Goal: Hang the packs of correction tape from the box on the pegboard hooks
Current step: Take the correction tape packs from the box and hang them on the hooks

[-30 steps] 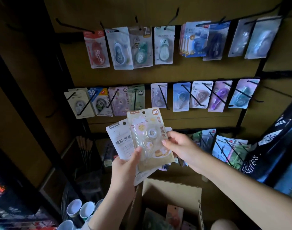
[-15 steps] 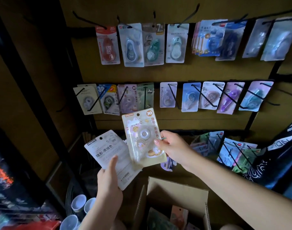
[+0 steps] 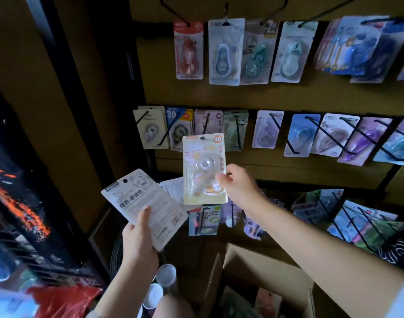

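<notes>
My right hand point(image 3: 236, 185) pinches a cream pack of correction tape point(image 3: 203, 168) by its right edge. The pack stands upright, its hang hole near the tip of a hook in the pegboard's point(image 3: 288, 95) middle row. My left hand point(image 3: 139, 237) holds a small stack of white packs point(image 3: 146, 207), backs facing me, lower and to the left. The open cardboard box point(image 3: 260, 267) sits below, with more packs inside.
Three rows of hooks carry hung packs, and several long black hooks point(image 3: 282, 134) stick out toward me. A dark shelf post point(image 3: 65, 76) stands at left. White cups point(image 3: 166, 276) and a red bag point(image 3: 63, 299) lie by the box.
My right hand has lifted the cream pack away from the stack and up toward the middle row. My left hand with the white packs has dropped lower and left.
</notes>
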Tool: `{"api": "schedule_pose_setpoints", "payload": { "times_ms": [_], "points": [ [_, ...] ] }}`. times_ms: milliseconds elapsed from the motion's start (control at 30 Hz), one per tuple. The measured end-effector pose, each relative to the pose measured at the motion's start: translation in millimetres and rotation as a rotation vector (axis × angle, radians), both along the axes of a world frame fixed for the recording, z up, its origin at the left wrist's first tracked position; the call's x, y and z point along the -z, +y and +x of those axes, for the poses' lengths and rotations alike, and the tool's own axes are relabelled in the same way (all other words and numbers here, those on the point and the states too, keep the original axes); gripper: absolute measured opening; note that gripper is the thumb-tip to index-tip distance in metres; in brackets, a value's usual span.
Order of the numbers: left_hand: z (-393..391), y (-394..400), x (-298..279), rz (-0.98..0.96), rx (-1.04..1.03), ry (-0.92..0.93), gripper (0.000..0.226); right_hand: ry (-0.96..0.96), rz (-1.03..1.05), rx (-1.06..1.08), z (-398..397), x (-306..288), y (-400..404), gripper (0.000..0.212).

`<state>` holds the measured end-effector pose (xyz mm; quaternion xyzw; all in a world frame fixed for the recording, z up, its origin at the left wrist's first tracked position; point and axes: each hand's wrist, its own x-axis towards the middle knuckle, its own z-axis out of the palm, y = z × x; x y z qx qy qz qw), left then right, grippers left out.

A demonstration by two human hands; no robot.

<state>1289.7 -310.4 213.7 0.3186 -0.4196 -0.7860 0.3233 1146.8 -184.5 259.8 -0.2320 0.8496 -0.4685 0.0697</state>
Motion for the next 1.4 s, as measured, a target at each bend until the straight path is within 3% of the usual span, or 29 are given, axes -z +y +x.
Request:
{"api": "schedule_pose_setpoints", "payload": {
  "times_ms": [200, 400, 467, 567, 700, 933, 1100, 1200, 1300, 1400],
  "points": [
    [-11, -2, 7, -0.033, 0.068, -0.019, 0.013, -0.036, -0.048, 0.154, -26, 8, -25, 0.037],
    [-16, -19, 14, -0.165, 0.126, -0.065, 0.011, -0.259, -0.249, 0.359, -71, 17, -57, 0.034],
    [-20, -32, 14, -0.233, 0.138, -0.101, 0.01, -0.272, -0.24, 0.376, -85, 17, -64, 0.028],
    [-31, -50, 15, -0.27, 0.138, -0.094, 0.01, -0.269, -0.176, 0.404, -102, 17, -71, 0.045],
    [-46, -61, 19, -0.285, 0.175, -0.075, 0.012, -0.222, -0.061, 0.422, -118, 16, -83, 0.05],
    [-57, -67, 28, -0.269, 0.24, -0.11, 0.013, -0.284, -0.136, 0.433, -138, 12, -100, 0.052],
    [-54, -66, 27, -0.241, 0.247, -0.137, 0.012, -0.403, -0.126, 0.409, -127, 19, -90, 0.056],
    [-50, -60, 25, -0.207, 0.249, -0.122, 0.011, -0.388, -0.002, 0.311, -108, 37, -74, 0.036],
    [-45, -47, 22, -0.164, 0.285, -0.092, 0.02, -0.377, -0.02, 0.138, -79, 48, -53, 0.023],
    [-38, -30, 20, -0.101, 0.334, -0.054, 0.031, -0.543, -0.01, -0.036, -51, 51, -29, 0.037]
  ]
}}
